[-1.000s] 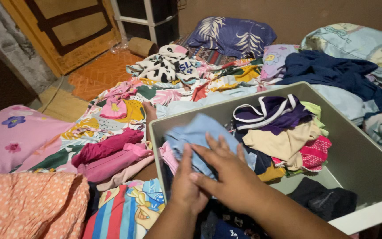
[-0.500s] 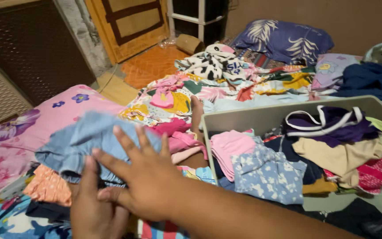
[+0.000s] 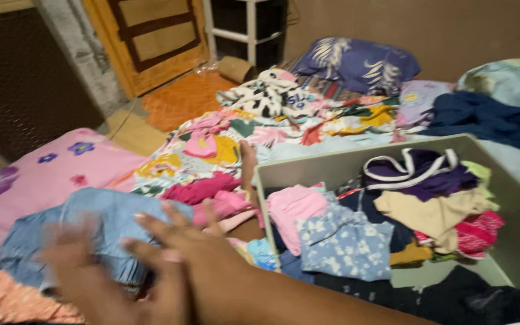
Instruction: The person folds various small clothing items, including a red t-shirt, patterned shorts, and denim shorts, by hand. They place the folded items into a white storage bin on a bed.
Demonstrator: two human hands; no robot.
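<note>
Denim-blue folded garment (image 3: 100, 232) lies on the pile at lower left, left of the grey bin (image 3: 513, 198). Right hand (image 3: 182, 256) reaches across from the right, forearm low, fingers spread flat on the garment. Left hand (image 3: 85, 265) is motion-blurred, fingers seemingly splayed against the cloth; its grip cannot be judged.

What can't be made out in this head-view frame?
- Left hand: motion-blurred, so its grip on the light blue denim garment is unclear.
- Right hand: palm side hidden, facing away.
- Grey plastic bin: far corner cut off by right edge.
- Bin bottom: covered by clothes.
</note>
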